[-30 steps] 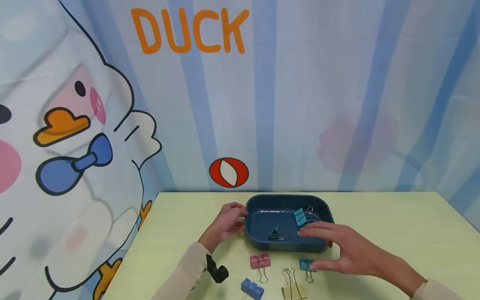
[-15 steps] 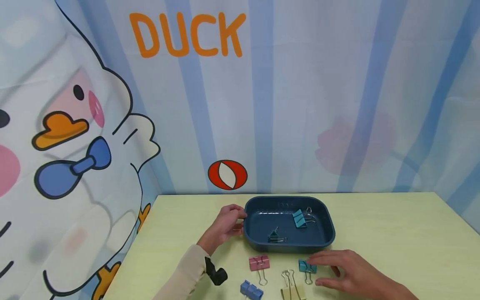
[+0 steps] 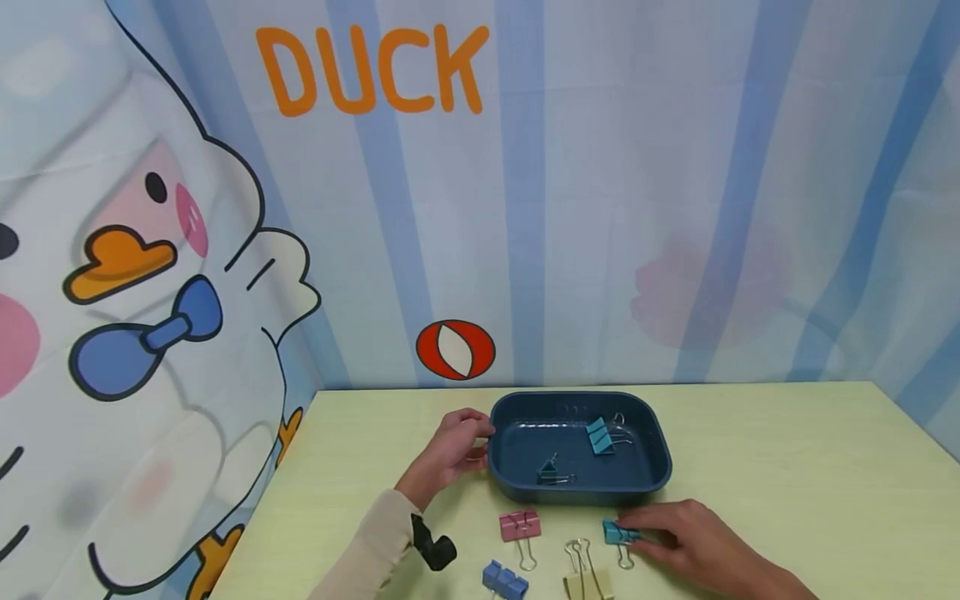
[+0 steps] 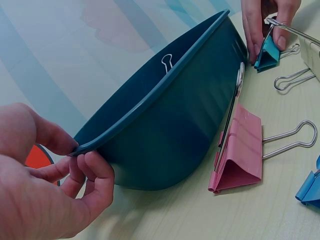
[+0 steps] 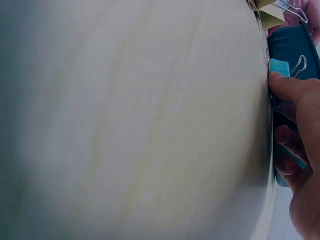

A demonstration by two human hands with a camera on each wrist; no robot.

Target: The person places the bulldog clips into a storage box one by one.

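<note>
Head view, tray: a dark blue rounded plastic tray [image 3: 652, 483] sits on the pale yellow-green desk [image 3: 787, 450], in front of a cartoon duck backdrop [image 3: 150, 275].
Head view, already in the tray: two teal metal binder clips, one toward the back right [image 3: 599, 436] and a smaller one lying near the front [image 3: 550, 472].
Head view, left on the desk: a pink binder clip [image 3: 520, 526], a blue binder clip [image 3: 504, 579] and a cream binder clip [image 3: 588, 577] lie just in front of the tray, untouched; a teal binder clip on the desk [image 3: 619, 533] is at the right hand.
Head view, left hand [image 3: 450, 450]: fingers curled round the tray's left rim, steadying it.
Head view, right hand [image 3: 690, 542]: low on the desk, fingers closed on the teal clip, which appears not yet lifted.
Left wrist view, grip: thumb above and fingers [image 4: 92, 172] below pinch the tray's rim [image 4: 150, 107].
Left wrist view, clips: the pink clip [image 4: 240, 150] lies against the tray's outer wall; beyond it the right hand's fingers [image 4: 252, 30] pinch the teal clip [image 4: 267, 52] beside the tray's far corner.
Right wrist view: mostly blurred desk surface [image 5: 125, 125]; at the right edge the thumb [image 5: 292, 90] presses on the teal clip [image 5: 279, 66] close to the tray [image 5: 292, 45].
Progress, as a judgement: two clips collected, a third just gripped, three more waiting; about a third done.
</note>
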